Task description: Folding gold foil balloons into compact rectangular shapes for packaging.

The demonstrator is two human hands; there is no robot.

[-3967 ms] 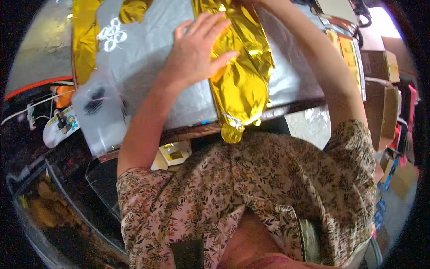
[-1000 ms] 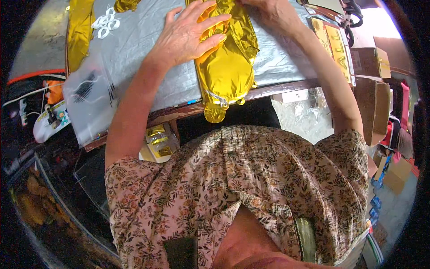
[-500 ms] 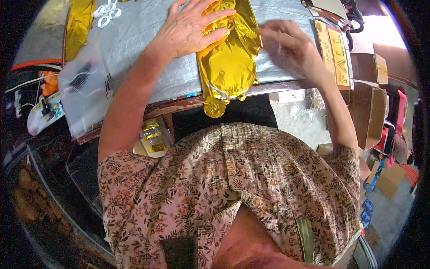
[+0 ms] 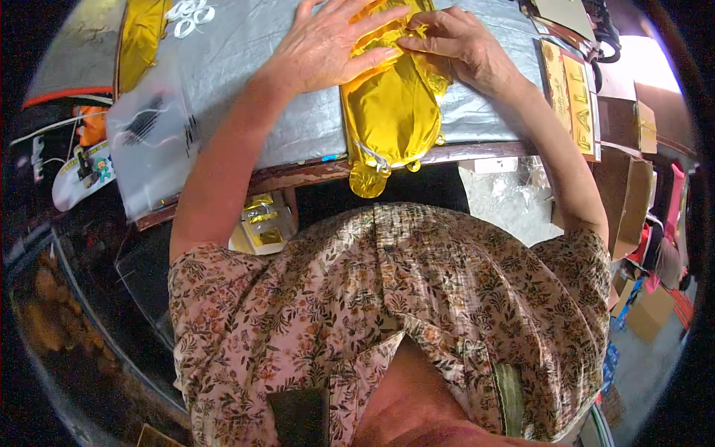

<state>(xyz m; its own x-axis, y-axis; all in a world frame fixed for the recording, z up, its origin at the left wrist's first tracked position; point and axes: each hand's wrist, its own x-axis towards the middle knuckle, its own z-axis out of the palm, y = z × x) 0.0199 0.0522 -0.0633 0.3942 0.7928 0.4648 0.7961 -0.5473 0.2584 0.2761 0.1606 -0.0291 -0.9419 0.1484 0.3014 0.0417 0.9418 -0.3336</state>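
Observation:
A flat, shiny gold foil balloon (image 4: 391, 108) lies on the silver-grey table cover, and its rounded tail hangs over the near edge. A thin pale ribbon or tie shows at that tail. My left hand (image 4: 328, 43) rests flat on the foil's upper left with its fingers spread. From the other side, my right hand (image 4: 462, 48) has thumb and fingers closed on crumpled foil near the balloon's upper right. The far part of the balloon lies partly under my hands and runs out of view at the top.
White ribbon loops (image 4: 192, 16) and another gold foil piece (image 4: 140, 45) lie at the far left. A clear plastic bag (image 4: 149, 160) drapes over the table's left corner. An orange-yellow flat package (image 4: 572, 104) is on the right. Cardboard boxes (image 4: 622, 197) stand beyond it; a small box (image 4: 261, 227) sits below.
My right hand has moved left from beside the balloon onto its foil and closed on it. The left hand stays spread on the foil. The whole view has shifted slightly.

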